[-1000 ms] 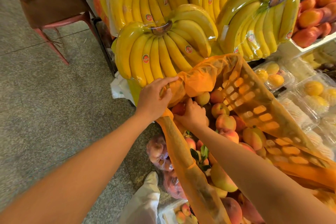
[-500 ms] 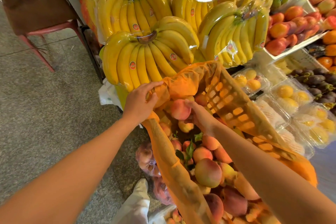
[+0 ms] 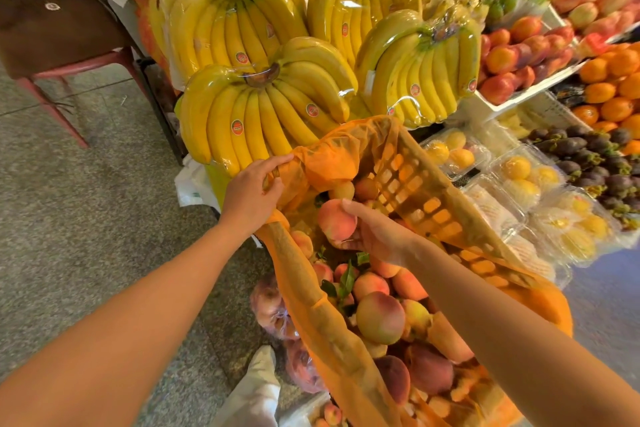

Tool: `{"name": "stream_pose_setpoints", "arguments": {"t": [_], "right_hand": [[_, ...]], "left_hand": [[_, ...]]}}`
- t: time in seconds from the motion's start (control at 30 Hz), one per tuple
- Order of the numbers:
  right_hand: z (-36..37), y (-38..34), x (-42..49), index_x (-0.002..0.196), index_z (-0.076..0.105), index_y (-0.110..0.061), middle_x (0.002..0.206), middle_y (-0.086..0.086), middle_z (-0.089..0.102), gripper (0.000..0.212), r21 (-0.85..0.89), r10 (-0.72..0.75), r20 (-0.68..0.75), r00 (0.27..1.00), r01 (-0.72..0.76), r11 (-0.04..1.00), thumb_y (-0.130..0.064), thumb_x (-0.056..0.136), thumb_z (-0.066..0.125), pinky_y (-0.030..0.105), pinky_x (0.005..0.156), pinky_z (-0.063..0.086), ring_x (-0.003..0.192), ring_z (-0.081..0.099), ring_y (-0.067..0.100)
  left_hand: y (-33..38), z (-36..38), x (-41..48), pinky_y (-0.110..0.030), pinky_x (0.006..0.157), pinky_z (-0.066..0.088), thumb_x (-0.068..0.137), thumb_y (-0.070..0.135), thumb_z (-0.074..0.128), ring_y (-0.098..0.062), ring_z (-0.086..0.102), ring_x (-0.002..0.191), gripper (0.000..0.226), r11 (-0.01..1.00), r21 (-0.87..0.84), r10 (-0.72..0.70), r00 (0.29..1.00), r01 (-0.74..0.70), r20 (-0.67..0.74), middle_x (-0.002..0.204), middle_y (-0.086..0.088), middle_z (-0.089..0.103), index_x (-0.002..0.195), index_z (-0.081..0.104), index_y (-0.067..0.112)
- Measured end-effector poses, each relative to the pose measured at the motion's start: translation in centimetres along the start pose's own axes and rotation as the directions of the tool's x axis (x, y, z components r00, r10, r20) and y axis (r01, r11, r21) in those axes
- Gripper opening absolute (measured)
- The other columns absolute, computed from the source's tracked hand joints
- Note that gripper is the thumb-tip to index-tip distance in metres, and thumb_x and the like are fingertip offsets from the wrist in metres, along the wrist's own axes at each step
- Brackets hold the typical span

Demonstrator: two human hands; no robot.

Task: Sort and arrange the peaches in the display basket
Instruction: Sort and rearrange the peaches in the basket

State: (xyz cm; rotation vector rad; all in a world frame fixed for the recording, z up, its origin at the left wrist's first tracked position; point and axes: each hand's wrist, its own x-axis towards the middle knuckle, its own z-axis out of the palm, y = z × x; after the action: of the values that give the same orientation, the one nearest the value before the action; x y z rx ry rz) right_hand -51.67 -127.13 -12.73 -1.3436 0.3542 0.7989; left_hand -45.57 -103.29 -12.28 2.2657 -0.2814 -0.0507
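Sorting looks about midway: the orange basket point(image 3: 412, 184) holds a loose heap of peaches point(image 3: 381, 317), not yet set in rows. The right hand point(image 3: 379, 236) cups 1 peach point(image 3: 337, 220) just above the heap's far end, fingers curled round it. The left hand point(image 3: 252, 191) pinches the orange mesh liner point(image 3: 332, 163) at the basket's far-left corner. Count: 1 held peach, at least 12 more in the basket, and 4 wrapped banana bunches point(image 3: 263, 118) behind.
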Motion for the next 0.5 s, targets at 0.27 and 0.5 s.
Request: {"name": "stream_pose_setpoints", "arguments": {"t": [0.27, 0.5], "right_hand": [[0.6, -0.2, -0.3, 0.127, 0.044, -0.025, 0.121, -0.008, 0.047, 0.068, -0.428, -0.257, -0.175, 0.950, 0.161, 0.889, -0.017, 0.073, 0.084, 0.028, 0.089, 0.049, 0.112, 0.051, 0.015], [1.4, 1.9, 3.7, 0.131, 0.043, -0.018, 0.130, 0.001, 0.052, 0.078, -0.860, -0.491, -0.127, 0.862, 0.151, 0.488, -0.027, 0.066, 0.086, 0.038, 0.099, 0.042, 0.119, 0.049, 0.019]], "left_hand": [[0.0, 0.1, -0.1, -0.043, 0.081, 0.051, 0.095, 0.018, 0.050, -0.021, 0.059, 0.100, 0.041, 1.000, 0.003, -0.001, 1.000, 0.001, 0.003, 0.128, 0.001, 0.058, 0.132, 0.054, 0.037], [-0.1, 0.1, 0.0, -0.042, 0.083, 0.051, 0.096, 0.018, 0.050, -0.019, 0.057, 0.106, 0.041, 1.000, 0.002, -0.003, 1.000, 0.003, 0.011, 0.127, 0.001, 0.058, 0.133, 0.054, 0.037]]}}
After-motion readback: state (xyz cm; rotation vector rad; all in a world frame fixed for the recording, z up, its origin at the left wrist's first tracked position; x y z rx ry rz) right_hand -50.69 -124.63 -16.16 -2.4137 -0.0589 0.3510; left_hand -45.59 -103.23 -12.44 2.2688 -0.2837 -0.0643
